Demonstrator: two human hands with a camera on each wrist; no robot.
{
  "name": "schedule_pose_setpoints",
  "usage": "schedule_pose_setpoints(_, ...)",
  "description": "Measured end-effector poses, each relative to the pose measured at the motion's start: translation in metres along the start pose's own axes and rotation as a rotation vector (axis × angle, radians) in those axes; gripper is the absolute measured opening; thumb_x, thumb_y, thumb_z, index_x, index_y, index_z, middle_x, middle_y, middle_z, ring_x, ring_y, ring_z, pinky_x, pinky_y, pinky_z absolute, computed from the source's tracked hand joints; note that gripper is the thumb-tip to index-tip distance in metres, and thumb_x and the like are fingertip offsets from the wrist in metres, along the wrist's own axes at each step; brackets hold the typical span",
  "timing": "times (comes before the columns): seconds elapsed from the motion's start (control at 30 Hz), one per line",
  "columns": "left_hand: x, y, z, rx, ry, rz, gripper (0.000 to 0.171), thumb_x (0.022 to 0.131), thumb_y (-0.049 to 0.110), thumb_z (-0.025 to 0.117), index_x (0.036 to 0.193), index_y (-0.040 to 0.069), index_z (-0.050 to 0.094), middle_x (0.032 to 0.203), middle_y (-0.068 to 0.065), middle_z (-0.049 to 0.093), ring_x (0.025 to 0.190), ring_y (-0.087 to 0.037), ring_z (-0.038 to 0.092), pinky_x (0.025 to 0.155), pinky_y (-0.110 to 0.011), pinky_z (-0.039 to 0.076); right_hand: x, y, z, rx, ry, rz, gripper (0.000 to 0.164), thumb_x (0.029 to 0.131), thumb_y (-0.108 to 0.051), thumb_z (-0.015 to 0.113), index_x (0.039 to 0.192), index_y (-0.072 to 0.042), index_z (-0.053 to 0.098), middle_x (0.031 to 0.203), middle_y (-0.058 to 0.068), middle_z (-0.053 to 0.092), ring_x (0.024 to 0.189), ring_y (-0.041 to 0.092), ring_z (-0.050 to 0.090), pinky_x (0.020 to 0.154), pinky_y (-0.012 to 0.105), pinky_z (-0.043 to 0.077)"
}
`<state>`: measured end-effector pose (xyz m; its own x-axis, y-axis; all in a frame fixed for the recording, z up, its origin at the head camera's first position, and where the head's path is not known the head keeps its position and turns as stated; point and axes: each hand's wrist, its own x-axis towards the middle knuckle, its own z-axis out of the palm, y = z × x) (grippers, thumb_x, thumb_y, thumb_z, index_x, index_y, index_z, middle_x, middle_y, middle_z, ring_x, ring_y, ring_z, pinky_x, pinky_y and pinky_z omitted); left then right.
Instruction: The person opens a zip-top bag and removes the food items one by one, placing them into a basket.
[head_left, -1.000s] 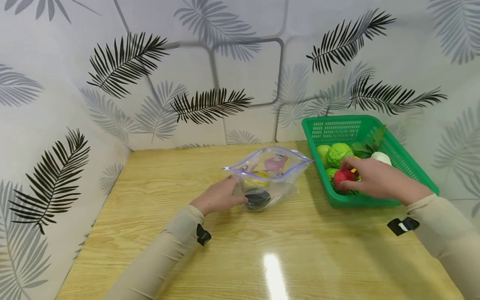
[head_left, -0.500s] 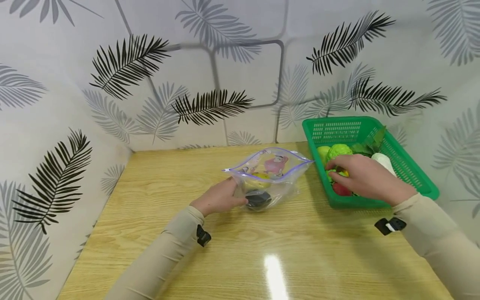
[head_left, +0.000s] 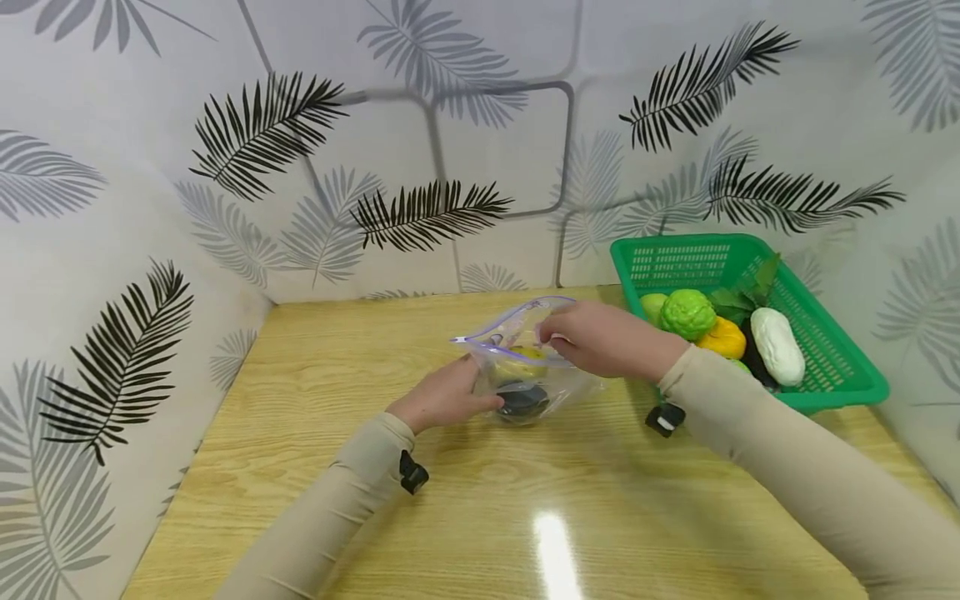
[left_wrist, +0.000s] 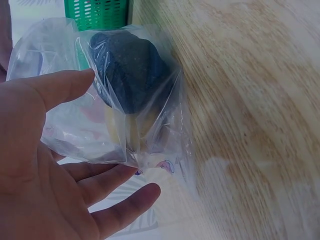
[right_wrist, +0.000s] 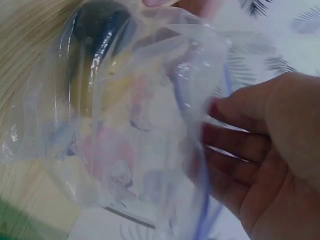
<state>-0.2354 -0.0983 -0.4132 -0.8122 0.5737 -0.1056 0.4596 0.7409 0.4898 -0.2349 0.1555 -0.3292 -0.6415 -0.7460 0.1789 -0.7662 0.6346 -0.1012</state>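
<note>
A clear zip bag [head_left: 573, 385] with a purple-edged mouth stands on the table, a dark rounded thing [head_left: 522, 400] and a yellow one [head_left: 525, 358] inside it. My left hand [head_left: 446, 393] holds the bag's left side, thumb in front by the dark thing and fingers behind. In the left wrist view the thumb touches the plastic. Over the bag's mouth is my right hand [head_left: 600, 337], fingers bent. The right wrist view has its fingertips right at the purple edge, partly behind film, with no object visible between them.
A green basket [head_left: 832, 350] stands at the back right. It holds a bumpy green fruit [head_left: 687, 312], a yellow-orange one [head_left: 723, 339], a white oblong one [head_left: 777, 346] and green leaves. A leaf-patterned wall covering [head_left: 420, 133] rises behind the wooden table [head_left: 450, 517].
My right hand has let go of the red fruit in the basket and moved left to the bag's mouth. My left hand has stayed at the bag.
</note>
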Motion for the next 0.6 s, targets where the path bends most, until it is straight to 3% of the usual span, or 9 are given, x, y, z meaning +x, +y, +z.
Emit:
schedule_pose_setpoints(0.1,-0.001,-0.003,0.0,-0.01,0.003,0.019,0.067,0.09,0.046,0.061,0.141,0.01,0.038,0.118,-0.008,0.058,0.091,-0.016,0.054,0.075,-0.041,0.05,0.019,0.001,0.013,-0.072,-0.087,0.003,0.014,0.09,-0.005,0.06,0.096,-0.007,0.072,0.093,0.006,0.069,0.086,0.019,0.061,0.075,0.039,0.055)
schedule_pose_setpoints(0.23,-0.002,-0.005,-0.002,-0.022,0.016,0.044,0.079,0.09,0.044,0.062,0.151,0.011,0.024,0.137,-0.011,0.049,0.107,-0.019,0.051,0.086,-0.043,0.049,0.039,0.006,0.029,-0.149,-0.175,0.015,0.013,0.088,-0.01,0.065,0.097,-0.005,0.072,0.094,0.008,0.07,0.086,0.022,0.062,0.079,0.04,0.054)
schedule_pose_setpoints(0.33,-0.002,-0.006,-0.002,-0.021,0.025,0.063,0.085,0.09,0.043,0.063,0.153,0.014,0.014,0.149,-0.007,0.033,0.119,-0.019,0.044,0.095,-0.043,0.045,0.05,0.009,0.041,-0.182,-0.228,0.022,0.018,0.087,-0.013,0.066,0.102,-0.005,0.071,0.096,0.008,0.071,0.086,0.022,0.062,0.08,0.04,0.054)
schedule_pose_setpoints(0.43,-0.003,-0.006,-0.003,-0.013,0.028,0.076,0.086,0.09,0.042,0.062,0.154,0.016,0.011,0.153,-0.004,0.024,0.124,-0.019,0.039,0.1,-0.043,0.041,0.056,0.01,0.05,-0.181,-0.287,0.044,0.018,0.089,-0.014,0.063,0.104,-0.007,0.07,0.095,0.007,0.071,0.086,0.021,0.062,0.081,0.042,0.054)
schedule_pose_setpoints(0.6,-0.003,-0.007,-0.002,-0.009,0.024,0.08,0.086,0.09,0.044,0.061,0.154,0.014,0.012,0.153,-0.006,0.025,0.126,-0.02,0.036,0.102,-0.043,0.039,0.058,0.01,0.062,-0.138,-0.35,0.097,0.019,0.089,-0.01,0.061,0.108,-0.011,0.066,0.094,0.005,0.069,0.087,0.021,0.061,0.081,0.043,0.053)
